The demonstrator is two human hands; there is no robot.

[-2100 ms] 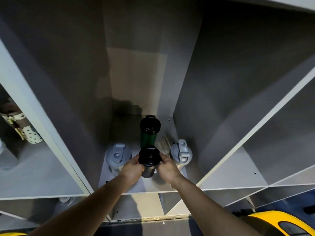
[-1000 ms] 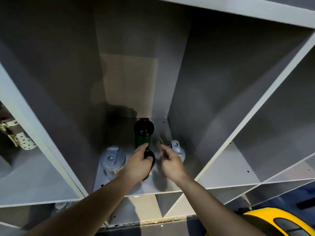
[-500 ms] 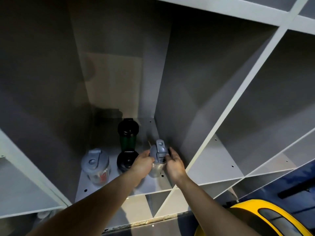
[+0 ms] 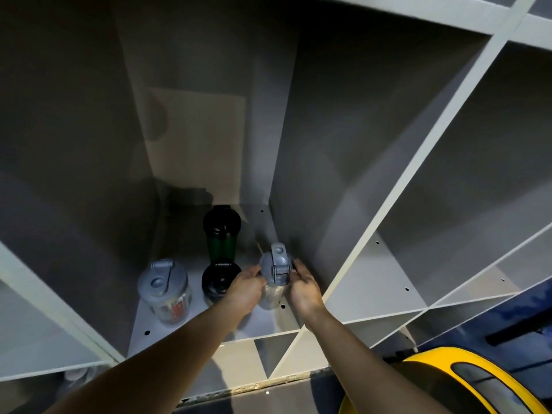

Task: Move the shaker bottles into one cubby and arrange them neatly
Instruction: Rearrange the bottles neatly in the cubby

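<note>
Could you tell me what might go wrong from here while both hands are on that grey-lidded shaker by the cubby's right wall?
1. The left hand sits right beside the front black-lidded bottle; a sideways nudge might knock it.
2. The grey-lidded shaker, held with the right hand, stands close to the right wall, so it may scrape there.
3. It seems gripped near the lid, which might loosen.

Dim grey cubby shelving

This looks like a storage spot in a home or gym, dimly lit: a grey cubby shelf of open compartments holds shaker bottles, with something yellow, hard to identify, below.
</note>
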